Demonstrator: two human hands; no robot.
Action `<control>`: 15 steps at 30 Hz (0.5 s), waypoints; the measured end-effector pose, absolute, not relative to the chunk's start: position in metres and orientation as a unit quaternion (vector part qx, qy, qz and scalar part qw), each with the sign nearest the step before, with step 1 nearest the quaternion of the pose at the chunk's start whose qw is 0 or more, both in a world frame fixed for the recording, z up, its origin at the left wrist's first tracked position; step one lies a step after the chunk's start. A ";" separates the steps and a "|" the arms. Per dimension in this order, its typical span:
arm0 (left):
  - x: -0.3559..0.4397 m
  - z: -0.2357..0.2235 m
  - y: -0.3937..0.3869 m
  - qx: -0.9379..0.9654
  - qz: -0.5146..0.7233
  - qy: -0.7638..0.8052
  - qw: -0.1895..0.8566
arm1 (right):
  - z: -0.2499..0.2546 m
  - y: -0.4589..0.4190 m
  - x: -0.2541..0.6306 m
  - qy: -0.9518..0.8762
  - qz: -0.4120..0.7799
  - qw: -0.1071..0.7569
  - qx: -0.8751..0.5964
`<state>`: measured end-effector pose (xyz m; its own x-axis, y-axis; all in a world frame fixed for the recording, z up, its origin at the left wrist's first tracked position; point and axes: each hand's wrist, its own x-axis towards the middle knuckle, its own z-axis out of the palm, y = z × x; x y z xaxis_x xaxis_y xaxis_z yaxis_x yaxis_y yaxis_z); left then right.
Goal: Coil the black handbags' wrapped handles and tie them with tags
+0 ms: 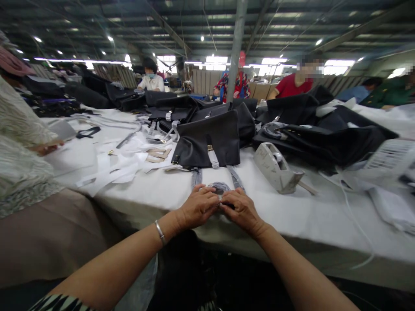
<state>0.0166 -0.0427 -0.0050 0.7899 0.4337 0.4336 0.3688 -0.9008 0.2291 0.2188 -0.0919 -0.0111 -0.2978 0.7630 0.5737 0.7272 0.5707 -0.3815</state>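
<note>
A black bag (pixel 201 140) lies on the white-covered table in front of me, with a gold-toned clasp and a white-wrapped tab (pixel 212 157) on its flap. From its near side a strap (pixel 219 186) in grey-looking clear wrapping runs toward me and curves in a loop at the table edge. My left hand (pixel 200 207) and my right hand (pixel 239 209) meet at this loop, fingers bent and pinched together on the wrapped strap. What exactly lies between the fingertips is partly hidden.
A grey tape dispenser (pixel 275 168) stands right of the bag. More black bags (pixel 324 138) are piled behind and to the right. Paper scraps (pixel 126 170) and tan strips (pixel 158 154) lie left. A co-worker's hand (pixel 48 147) is at the left edge; other people work farther back.
</note>
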 end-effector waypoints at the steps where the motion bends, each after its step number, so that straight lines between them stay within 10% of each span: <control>1: 0.017 -0.004 -0.043 0.944 0.247 0.210 0.066 | -0.010 -0.092 0.217 -0.804 0.029 0.367 -0.467; 15: 0.018 -0.003 -0.038 0.939 0.266 0.187 0.112 | 0.088 -0.091 0.384 -0.524 -0.088 0.480 -0.698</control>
<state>0.0180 -0.0383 -0.0034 0.7880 0.4115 0.4579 0.2924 -0.9047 0.3099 0.3844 -0.0915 0.0883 0.4362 0.6469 0.6255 0.8154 0.0098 -0.5788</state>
